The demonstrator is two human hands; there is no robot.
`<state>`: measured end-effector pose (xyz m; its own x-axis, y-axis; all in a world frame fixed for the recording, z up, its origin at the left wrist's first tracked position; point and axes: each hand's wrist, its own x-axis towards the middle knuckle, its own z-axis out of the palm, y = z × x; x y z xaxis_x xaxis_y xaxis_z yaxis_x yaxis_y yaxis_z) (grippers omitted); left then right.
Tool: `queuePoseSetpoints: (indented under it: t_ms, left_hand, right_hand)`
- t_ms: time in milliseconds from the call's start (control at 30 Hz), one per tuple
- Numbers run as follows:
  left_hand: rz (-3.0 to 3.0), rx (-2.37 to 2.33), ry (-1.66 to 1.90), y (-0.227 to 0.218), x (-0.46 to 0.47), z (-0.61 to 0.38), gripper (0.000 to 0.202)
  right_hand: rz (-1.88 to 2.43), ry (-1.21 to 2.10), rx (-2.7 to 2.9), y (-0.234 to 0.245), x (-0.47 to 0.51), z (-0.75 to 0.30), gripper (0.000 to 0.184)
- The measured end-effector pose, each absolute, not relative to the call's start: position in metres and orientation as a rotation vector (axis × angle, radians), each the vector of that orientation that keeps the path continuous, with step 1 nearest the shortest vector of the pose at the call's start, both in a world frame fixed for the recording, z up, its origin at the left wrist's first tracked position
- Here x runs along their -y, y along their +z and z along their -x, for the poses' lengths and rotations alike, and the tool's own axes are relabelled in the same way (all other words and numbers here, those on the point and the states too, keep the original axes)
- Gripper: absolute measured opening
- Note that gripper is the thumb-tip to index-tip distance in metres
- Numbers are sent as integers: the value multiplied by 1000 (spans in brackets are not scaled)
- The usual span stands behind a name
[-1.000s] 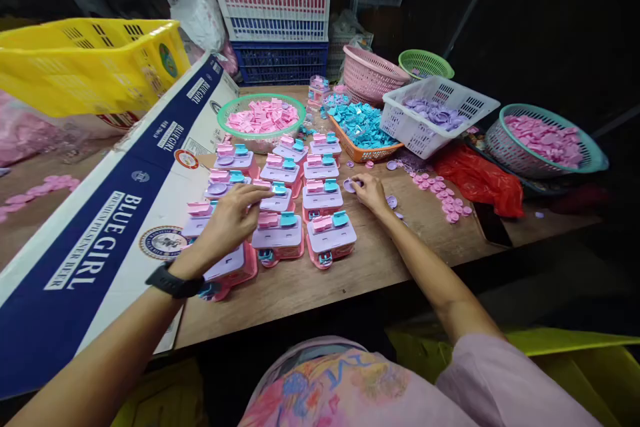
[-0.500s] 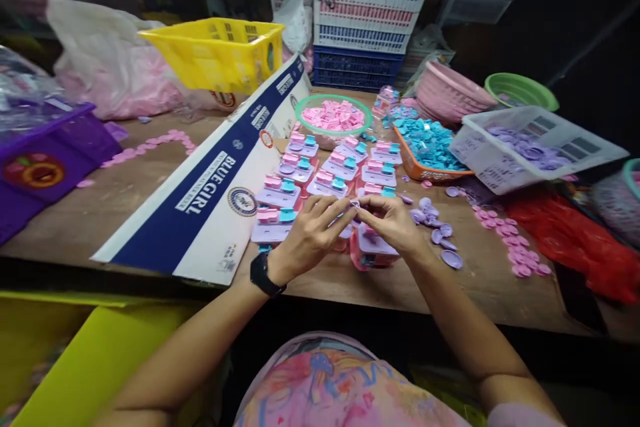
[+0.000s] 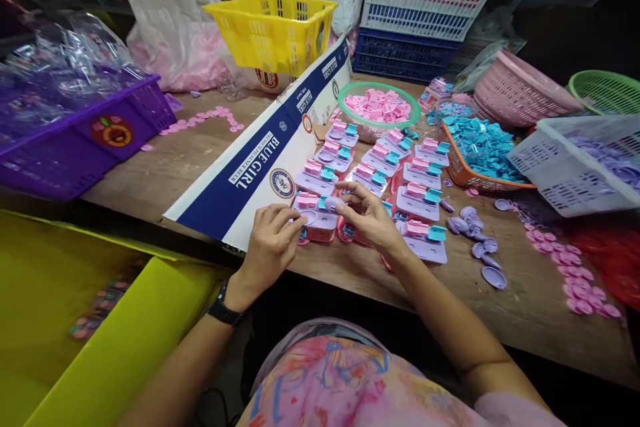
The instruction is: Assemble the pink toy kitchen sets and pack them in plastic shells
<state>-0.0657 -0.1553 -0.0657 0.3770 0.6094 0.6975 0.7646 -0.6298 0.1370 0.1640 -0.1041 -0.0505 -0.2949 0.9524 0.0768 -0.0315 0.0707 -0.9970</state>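
My left hand (image 3: 273, 240), with a black watch on its wrist, has its fingers closed at the edge of a light purple oval piece (image 3: 309, 217), over the purple top of a toy unit (image 3: 323, 229) in the near left of the group. Between the thumb and fingers of my right hand (image 3: 369, 215) is another purple oval piece (image 3: 334, 204), just above and right of the first. Several similar toy units (image 3: 419, 201) with purple tops and pink and blue clips stand in rows around my hands. My right hand partly hides a unit beneath it.
Loose purple oval pieces (image 3: 494, 277) and pink discs (image 3: 580, 287) lie on the right. Behind are a green-rimmed basket (image 3: 350, 88) of pink parts and an orange basket (image 3: 465, 178) of blue parts. A long carton flap (image 3: 250, 177) borders the left side.
My hands, together over the near right units before, have moved left and parted. Each now has a purple oval piece at its fingertips. The camera view has turned left.
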Motion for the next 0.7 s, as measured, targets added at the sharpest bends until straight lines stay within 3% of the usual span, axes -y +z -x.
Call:
queuePoseSetpoints:
  t_ms: [100,267,700]
  left_hand:
    - [2423,1355,-864,-78,157,71,31]
    - [2433,1410,-555,-85,151,67,40]
    - [2559,1156,-286,-71,139,66,34]
  right_hand:
    - [999,1365,1462,-56,104,-162,52]
    - [1110,1009,1685,-63,113,-162,18]
    - [1061,800,1873,-68,113,-159,23]
